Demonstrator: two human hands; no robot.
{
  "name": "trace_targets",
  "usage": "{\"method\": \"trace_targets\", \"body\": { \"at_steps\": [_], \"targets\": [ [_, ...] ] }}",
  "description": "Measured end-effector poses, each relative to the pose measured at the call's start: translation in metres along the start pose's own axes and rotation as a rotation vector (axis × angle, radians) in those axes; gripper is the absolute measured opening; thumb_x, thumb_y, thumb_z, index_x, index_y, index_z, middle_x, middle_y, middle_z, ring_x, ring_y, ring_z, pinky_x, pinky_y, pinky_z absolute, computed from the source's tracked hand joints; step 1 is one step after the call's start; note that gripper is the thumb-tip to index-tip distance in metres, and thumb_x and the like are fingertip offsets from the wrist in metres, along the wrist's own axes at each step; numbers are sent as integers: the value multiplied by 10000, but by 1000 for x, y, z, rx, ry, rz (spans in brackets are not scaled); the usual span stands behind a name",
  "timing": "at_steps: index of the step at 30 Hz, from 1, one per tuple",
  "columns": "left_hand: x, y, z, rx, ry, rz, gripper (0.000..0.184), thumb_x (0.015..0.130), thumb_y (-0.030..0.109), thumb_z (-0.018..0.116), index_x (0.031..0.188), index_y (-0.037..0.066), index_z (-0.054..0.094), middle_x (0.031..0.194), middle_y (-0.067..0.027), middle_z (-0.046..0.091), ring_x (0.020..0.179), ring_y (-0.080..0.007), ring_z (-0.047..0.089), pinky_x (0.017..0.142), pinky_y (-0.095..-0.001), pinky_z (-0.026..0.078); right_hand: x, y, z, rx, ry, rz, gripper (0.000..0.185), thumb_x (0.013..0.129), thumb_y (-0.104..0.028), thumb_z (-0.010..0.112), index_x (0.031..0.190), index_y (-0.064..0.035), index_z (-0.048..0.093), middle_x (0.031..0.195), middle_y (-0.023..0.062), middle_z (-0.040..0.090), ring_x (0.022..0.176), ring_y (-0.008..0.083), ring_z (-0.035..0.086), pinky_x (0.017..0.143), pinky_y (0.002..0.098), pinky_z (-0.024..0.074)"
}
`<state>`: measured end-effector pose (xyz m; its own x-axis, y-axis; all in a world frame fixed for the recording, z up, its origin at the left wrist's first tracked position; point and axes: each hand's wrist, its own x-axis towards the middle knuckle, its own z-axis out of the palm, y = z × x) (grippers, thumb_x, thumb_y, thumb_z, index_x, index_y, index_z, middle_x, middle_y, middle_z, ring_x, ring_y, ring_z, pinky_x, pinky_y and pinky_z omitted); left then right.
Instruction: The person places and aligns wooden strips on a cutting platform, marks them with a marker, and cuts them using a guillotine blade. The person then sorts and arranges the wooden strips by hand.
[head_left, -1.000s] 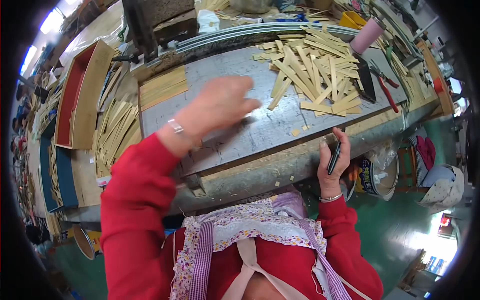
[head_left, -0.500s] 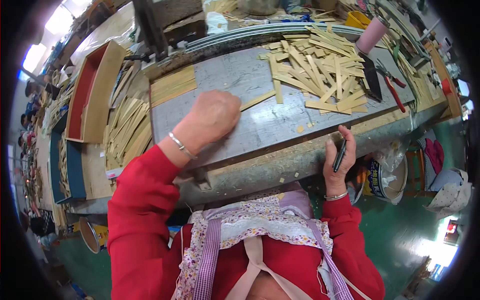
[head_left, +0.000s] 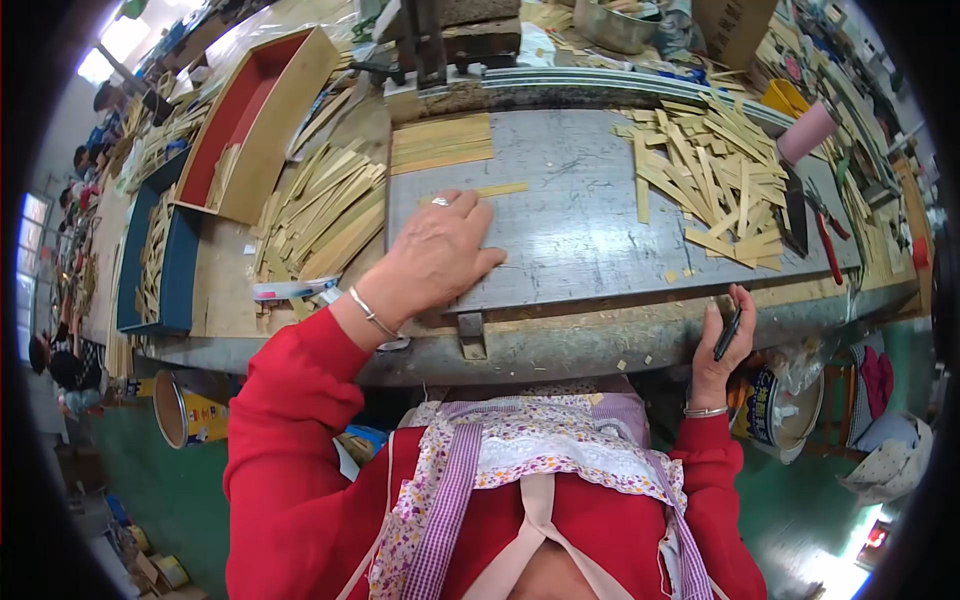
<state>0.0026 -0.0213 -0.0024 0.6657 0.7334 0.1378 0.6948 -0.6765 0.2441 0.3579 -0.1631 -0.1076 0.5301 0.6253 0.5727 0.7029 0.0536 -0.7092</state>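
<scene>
My left hand [head_left: 443,250] lies over the left part of the grey board [head_left: 570,230], fingers spread and pointing away from me. Its fingertips touch or cover one end of a thin bamboo strip [head_left: 502,189]. Just beyond, a row of strips [head_left: 442,143] lies side by side in the board's upper left corner. My right hand [head_left: 724,345] rests at the table's front edge, closed around a black pen [head_left: 728,335]. A loose heap of strips [head_left: 710,180] covers the board's right side, with one strip [head_left: 641,178] upright at its left edge.
Left of the board are a pile of strips [head_left: 325,215], a red-lined wooden box [head_left: 272,125] and a blue box [head_left: 160,300]. A pink spool [head_left: 806,132], a black blade [head_left: 795,210] and red-handled pliers [head_left: 829,245] lie at right. People are at the far left.
My left hand has moved left from mid-board, bringing a strip near the laid row, and its fingers have spread. The view has shifted. My right hand still holds the pen.
</scene>
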Motion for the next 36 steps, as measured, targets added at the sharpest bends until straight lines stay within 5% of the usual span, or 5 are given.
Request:
{"method": "trace_targets", "body": {
  "at_steps": [10,14,17,27,36],
  "targets": [
    [-1,-34,-9,6,-17,-64,498,799,288,678,1146,-22,501,1218,-221,503,1184,-414,461,963,-443,419,1,-5,-3,33,-67,42,436,833,-23,608,1249,51,502,1221,168,581,1144,248,544,1012,355,393],
    [-1,-41,-6,-8,102,4,447,798,338,666,1008,-29,522,1075,-198,529,1037,-379,519,889,-440,444,-1,-3,-1,90,-24,56,429,808,-12,626,1220,50,523,1190,160,598,1113,259,565,1007,364,399],
    [2,-37,-17,-20,-80,-93,491,802,283,673,1153,-18,505,1245,-223,503,1172,-397,472,952,-433,423,1,-9,-2,31,-36,48,429,803,-8,629,1217,46,528,1189,159,598,1118,259,562,1014,365,392],
    [57,8,-17,-84,-37,-45,482,835,290,643,1201,-3,531,1098,-207,605,1024,-382,576,883,-439,451,2,-18,-5,-35,-29,-54,449,772,-54,655,1195,45,543,1132,186,593,1072,322,575,964,380,422],
    [167,87,52,-77,-7,-6,283,823,259,555,812,-9,647,806,-231,649,806,-417,625,735,-487,497,2,-15,-5,-24,0,-55,456,766,-82,661,1193,32,548,1135,189,594,1068,337,575,958,392,428]
  ]
}}
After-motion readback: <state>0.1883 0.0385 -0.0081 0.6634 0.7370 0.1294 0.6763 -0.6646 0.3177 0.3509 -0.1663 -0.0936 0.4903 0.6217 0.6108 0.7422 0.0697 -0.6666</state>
